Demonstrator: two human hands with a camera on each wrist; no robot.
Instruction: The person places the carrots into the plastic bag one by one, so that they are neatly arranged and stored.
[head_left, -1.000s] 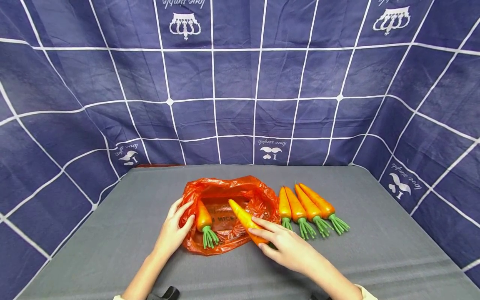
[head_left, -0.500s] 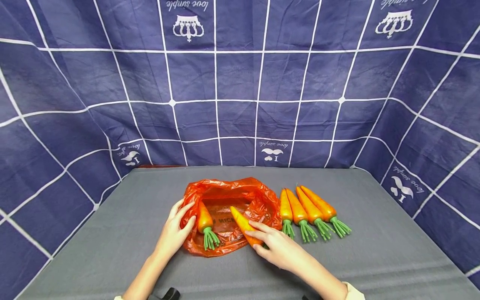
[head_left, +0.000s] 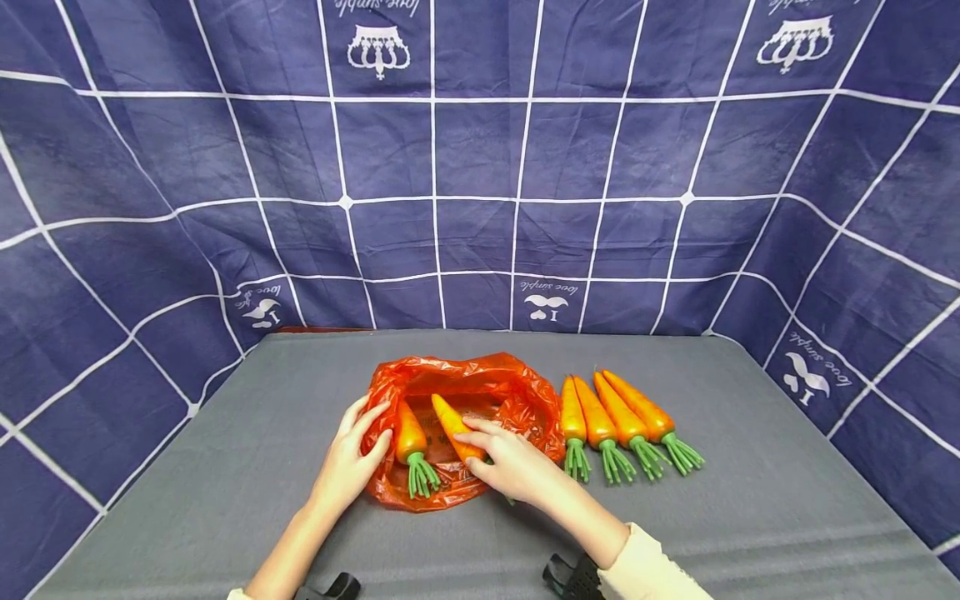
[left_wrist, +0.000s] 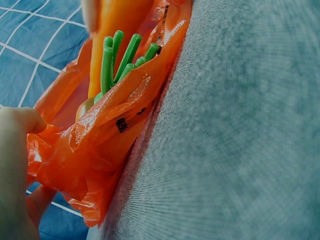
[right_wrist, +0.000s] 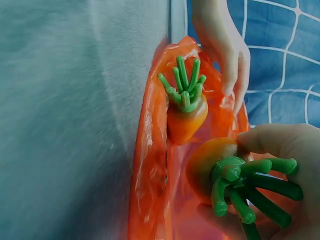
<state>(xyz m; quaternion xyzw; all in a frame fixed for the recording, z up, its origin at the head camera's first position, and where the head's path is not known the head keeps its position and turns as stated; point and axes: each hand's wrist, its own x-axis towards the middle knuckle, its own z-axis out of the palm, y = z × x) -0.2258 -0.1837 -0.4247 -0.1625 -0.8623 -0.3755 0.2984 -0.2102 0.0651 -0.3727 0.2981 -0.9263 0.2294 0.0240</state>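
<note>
A red plastic bag lies on the grey table with its mouth open. One orange carrot with green stalks rests inside its left part, stalks toward me. My left hand holds the bag's left edge; in the left wrist view, thumb and fingers grip the crumpled red film. With my right hand I grip a second carrot over the bag's opening, tip pointing away. Its green stalks show large in the right wrist view, where the fingers wrap its thick end. Whether it touches the bag's bottom I cannot tell.
Several more carrots lie side by side on the grey tabletop, right of the bag, stalks toward me. A blue cloth with white lines hangs behind the table and at both sides.
My right hand has moved left with its carrot, from the bag's right front to over its middle, beside the carrot inside. My left hand has stayed at the bag's edge.
</note>
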